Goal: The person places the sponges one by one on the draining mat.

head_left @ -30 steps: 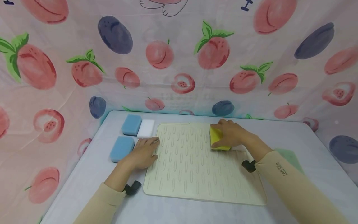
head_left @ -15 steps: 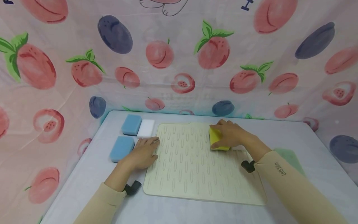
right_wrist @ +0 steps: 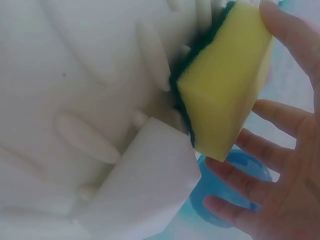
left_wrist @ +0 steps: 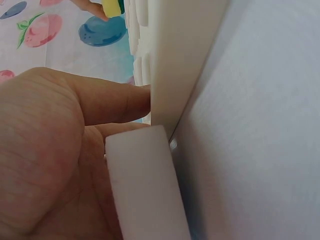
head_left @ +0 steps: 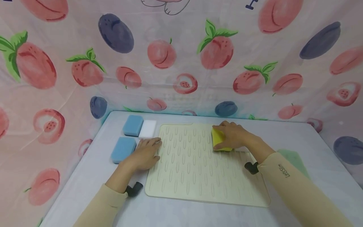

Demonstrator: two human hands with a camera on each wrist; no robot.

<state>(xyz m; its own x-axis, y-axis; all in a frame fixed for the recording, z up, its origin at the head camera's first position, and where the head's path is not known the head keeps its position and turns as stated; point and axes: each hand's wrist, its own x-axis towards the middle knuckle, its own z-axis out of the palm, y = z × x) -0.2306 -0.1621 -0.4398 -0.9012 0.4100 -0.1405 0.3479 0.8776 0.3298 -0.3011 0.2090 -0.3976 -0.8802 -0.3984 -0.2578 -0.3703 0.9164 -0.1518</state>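
Observation:
My right hand [head_left: 233, 136] grips a yellow sponge [head_left: 217, 140] at the far right part of the cream ridged mat [head_left: 195, 179]. In the right wrist view, the sponge's dark green scouring side [right_wrist: 186, 100] faces the mat, with thumb and fingertips on the yellow foam. My left hand [head_left: 145, 154] lies at the mat's left edge, fingers stretched forward and fingertips at the rim. A white block [left_wrist: 145, 185] sits beside the left palm in the left wrist view. Another white block [right_wrist: 145, 180] is close to the yellow sponge in the right wrist view.
Two blue sponges [head_left: 133, 125] and a white sponge-like block [head_left: 148, 128] lie left of the mat. A pale green flat piece [head_left: 293, 160] is partly hidden behind the right sleeve. A fruit-print curtain [head_left: 184, 63] hangs behind the white table [head_left: 170, 216].
The right hand and yellow sponge have shifted very slightly left. The head view has tilted a little. My left hand keeps its place on the mat's edge.

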